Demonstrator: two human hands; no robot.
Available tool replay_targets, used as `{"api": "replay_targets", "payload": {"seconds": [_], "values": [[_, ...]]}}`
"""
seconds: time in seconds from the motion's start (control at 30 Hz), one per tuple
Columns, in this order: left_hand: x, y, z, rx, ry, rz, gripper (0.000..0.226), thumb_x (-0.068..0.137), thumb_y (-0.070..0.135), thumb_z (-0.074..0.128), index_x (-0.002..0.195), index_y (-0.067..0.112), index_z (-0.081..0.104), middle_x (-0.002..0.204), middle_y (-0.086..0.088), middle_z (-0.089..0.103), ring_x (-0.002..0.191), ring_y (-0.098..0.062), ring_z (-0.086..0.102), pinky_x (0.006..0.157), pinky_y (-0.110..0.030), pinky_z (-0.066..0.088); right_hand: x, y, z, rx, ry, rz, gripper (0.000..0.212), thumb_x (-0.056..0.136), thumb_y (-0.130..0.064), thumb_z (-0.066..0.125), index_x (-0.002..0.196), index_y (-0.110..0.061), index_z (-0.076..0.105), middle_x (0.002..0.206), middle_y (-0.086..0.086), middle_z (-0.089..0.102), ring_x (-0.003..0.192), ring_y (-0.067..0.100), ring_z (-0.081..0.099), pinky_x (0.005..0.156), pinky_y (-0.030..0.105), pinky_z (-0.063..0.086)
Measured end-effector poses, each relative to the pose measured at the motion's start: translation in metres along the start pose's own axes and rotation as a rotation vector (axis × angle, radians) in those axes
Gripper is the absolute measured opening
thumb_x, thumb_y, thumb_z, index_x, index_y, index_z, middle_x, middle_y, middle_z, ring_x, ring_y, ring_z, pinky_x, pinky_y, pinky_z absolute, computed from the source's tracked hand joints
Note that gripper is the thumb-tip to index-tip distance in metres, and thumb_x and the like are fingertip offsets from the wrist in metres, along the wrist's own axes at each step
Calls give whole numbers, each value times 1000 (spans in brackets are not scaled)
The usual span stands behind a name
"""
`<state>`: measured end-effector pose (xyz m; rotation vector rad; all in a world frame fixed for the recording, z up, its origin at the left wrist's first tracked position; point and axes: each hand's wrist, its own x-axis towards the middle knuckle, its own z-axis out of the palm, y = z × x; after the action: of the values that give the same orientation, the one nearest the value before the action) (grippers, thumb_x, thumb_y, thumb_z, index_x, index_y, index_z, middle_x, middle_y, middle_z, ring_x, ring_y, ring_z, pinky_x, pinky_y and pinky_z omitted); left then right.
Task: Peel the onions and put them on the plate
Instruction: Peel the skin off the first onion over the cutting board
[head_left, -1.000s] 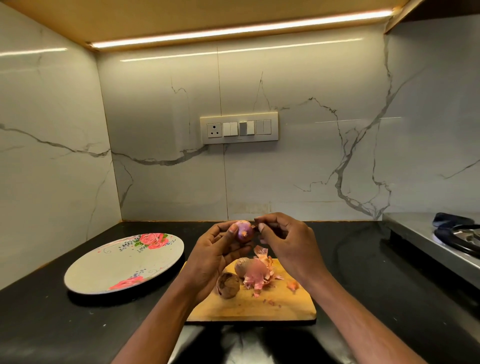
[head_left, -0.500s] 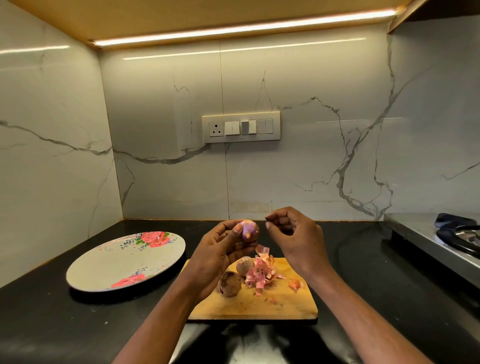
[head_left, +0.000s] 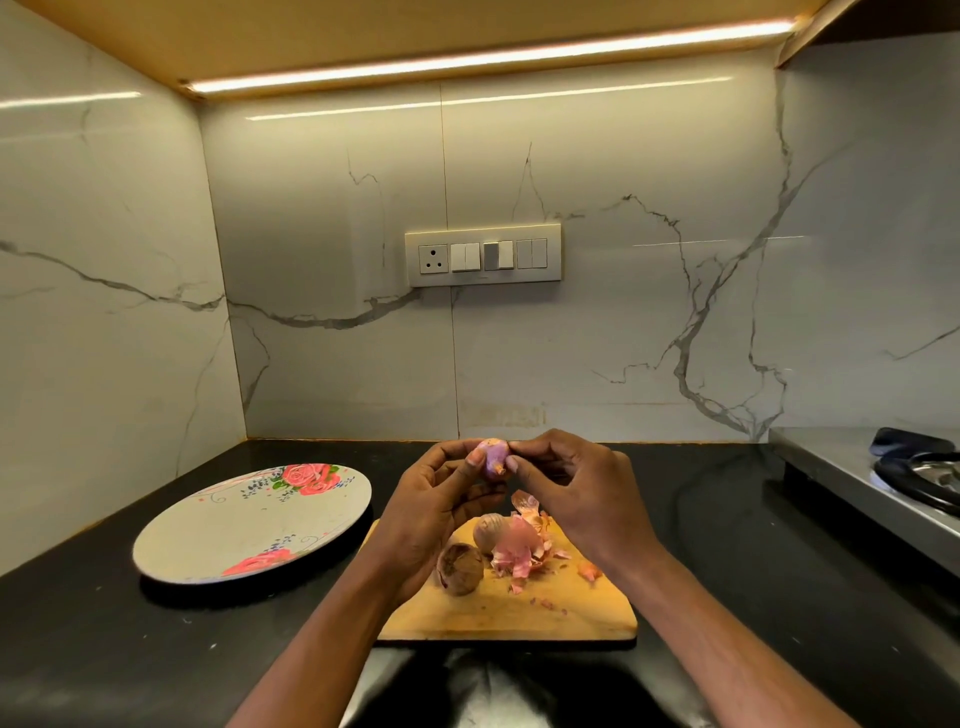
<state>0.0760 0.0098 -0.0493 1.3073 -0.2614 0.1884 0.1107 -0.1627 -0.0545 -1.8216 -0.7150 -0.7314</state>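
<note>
right hand (head_left: 582, 499) back pinching onion (head_left: 492, 454) (left hand (head_left: 431, 512) holding), plate (head_left: 218, 540) bare

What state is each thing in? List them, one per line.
Held onion: mostly peeled, pinched between both hands.
Left hand: gripping the onion.
Right hand: pinching the onion's top.
Two onions on board: one unpeeled, the other blurred.
Plate: holds no onions.
Cutting board: littered with skins.

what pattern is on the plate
Red-pink roses with green leaves and dark sprigs on a pale plate, clearest in the head view.
</note>
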Motion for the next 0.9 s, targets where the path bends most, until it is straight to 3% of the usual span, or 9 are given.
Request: {"api": "replay_targets", "payload": {"seconds": [0.37,0.53,0.67,0.9], "values": [[-2,0,2,-36,-25,-29,23,99,14,52,120,8,61,103,-11,76,98,-26,74,76,-26,61,0,3,3,-60,61,17,12,87,-20,76,99,-16,77,86,-10,74,82,-3,69,71,11,55],[-1,1,1,-81,-2,-27,26,99,15,53,123,11,62,103,-11,76,96,-27,74,76,-29,62,1,1,0,-4,23,31,17,91,-29,71,106,-21,75,92,-12,74,87,-1,69,75,18,58],[-2,2,1,-67,-13,-8,27,99,15,54,124,13,62,104,-9,76,99,-27,73,80,-31,62,1,-4,0,30,-14,41,26,86,-37,74,107,-22,75,94,-14,75,89,-3,69,75,15,57],[-2,2,2,-56,-11,-17,28,97,15,55,124,13,61,104,-10,76,97,-27,74,77,-29,61,1,0,0,-27,37,24,13,89,-24,74,100,-19,77,88,-11,75,84,-1,70,75,20,59]]}}
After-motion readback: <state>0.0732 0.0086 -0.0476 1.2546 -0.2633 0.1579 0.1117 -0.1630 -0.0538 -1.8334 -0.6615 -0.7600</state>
